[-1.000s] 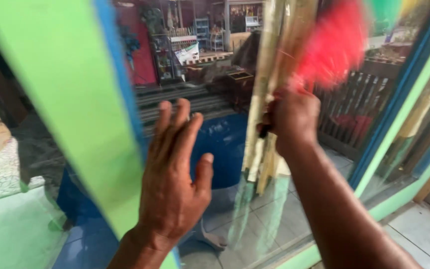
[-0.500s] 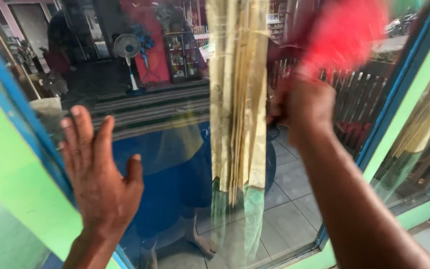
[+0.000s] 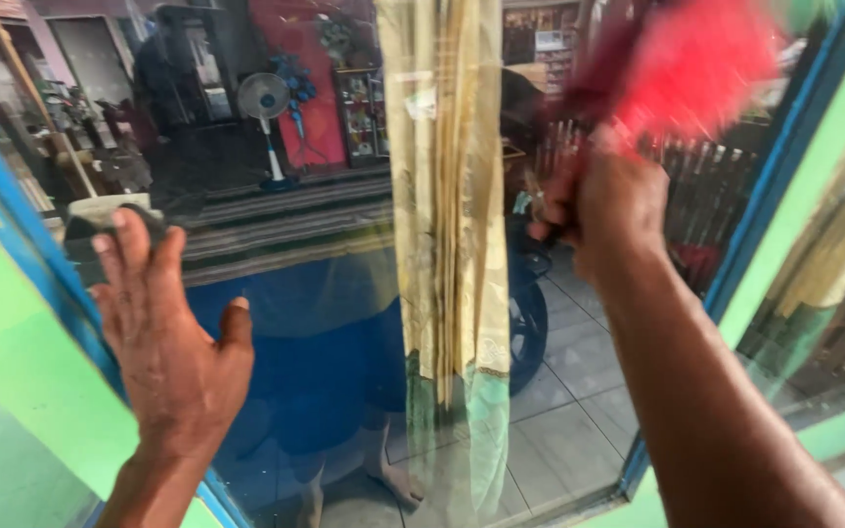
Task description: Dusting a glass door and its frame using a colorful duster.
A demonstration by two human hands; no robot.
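My right hand [image 3: 610, 203] is closed on the handle of a red feather duster [image 3: 701, 61], whose blurred red head is up against the top right of a window pane [image 3: 325, 293]. My left hand [image 3: 166, 337] lies flat and open on the glass at the lower left, beside the blue and green window frame [image 3: 12, 342]. A yellow-beige curtain [image 3: 447, 225] with a green hem hangs behind the glass between my two hands.
The glass reflects a standing fan [image 3: 266, 108], steps, shelves and a figure in blue. Another green and blue frame post [image 3: 784, 196] borders the pane on the right, with a further pane beyond it. Grey floor tiles [image 3: 569, 401] show low down.
My left hand has slid leftward across the glass toward the frame. The view has shifted, bringing the curtain to the middle. The duster stays high on the right, still blurred.
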